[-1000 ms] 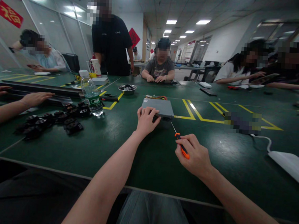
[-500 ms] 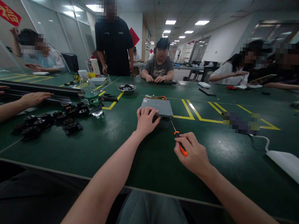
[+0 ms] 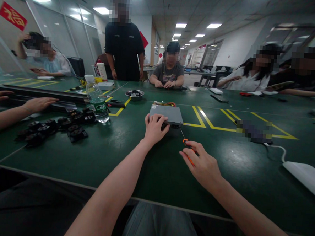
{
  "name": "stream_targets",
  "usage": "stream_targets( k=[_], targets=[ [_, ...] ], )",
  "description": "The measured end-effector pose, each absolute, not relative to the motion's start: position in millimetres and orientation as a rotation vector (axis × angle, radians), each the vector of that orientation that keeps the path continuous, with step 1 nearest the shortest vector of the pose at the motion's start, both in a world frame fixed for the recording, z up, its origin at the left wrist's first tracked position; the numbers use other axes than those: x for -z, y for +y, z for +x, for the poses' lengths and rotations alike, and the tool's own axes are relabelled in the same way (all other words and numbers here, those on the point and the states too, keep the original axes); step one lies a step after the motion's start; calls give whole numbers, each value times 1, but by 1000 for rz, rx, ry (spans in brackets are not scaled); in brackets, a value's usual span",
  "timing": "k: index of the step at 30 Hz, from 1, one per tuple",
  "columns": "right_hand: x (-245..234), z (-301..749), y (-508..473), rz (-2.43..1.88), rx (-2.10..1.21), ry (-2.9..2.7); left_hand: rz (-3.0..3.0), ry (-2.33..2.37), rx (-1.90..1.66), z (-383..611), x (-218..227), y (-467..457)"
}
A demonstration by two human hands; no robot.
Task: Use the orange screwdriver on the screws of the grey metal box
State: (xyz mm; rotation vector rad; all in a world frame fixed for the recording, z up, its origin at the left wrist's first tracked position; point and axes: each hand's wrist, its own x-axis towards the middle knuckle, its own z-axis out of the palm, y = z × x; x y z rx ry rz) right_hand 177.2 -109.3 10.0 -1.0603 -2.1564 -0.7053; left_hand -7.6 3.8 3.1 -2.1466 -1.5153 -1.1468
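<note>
A grey metal power supply unit (image 3: 171,113) lies flat on the green table, with coloured cables (image 3: 165,104) bunched behind it. My left hand (image 3: 155,128) grips its near left part, fingers on the top and thumb along the front side. In my right hand (image 3: 201,165) is a screwdriver (image 3: 189,152) with an orange and black handle, held between thumb and fingers. Its thin shaft slants up and left to the front right corner of the unit. Whether the tip sits in a screw is too small to tell.
Left of the unit stand a water bottle (image 3: 98,105) and a metal bowl (image 3: 134,94) of dark parts. Several black parts (image 3: 78,132) lie near another person's hands (image 3: 39,104). On the right are a blurred dark object (image 3: 254,131) and a white device (image 3: 305,178) with a cable.
My right fingers have shifted around the screwdriver handle, with the thumb now lower and further left. The left hand stays on the power supply unit. The whole view has moved slightly.
</note>
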Motion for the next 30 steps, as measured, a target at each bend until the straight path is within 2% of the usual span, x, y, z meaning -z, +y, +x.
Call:
stream_targets(
  k=[3, 10, 14, 18, 22, 26, 30],
  targets=[
    [-11, 175, -112, -1113, 636, -2176, -2147, -1509, 1154, -8, -3, 4],
    [-14, 184, -111, -1140, 838, -2056, -2156, -1527, 1142, -8, -3, 3],
    [-17, 183, -112, -1211, 794, -2044, -2156, -1529, 1142, -8, -3, 4],
    [-15, 178, -113, -1152, 755, -2121, -2156, -1526, 1136, -8, -3, 4],
    [-14, 181, -112, -1087, 854, -2134, -2160, -1532, 1131, -9, -3, 4],
    [-15, 187, -111, -1240, 977, -2036, -2161, -1537, 1136, -8, -3, 4],
    [-14, 183, -114, -1294, 915, -2068, -2157, -1530, 1139, -8, -3, 4]
  ],
)
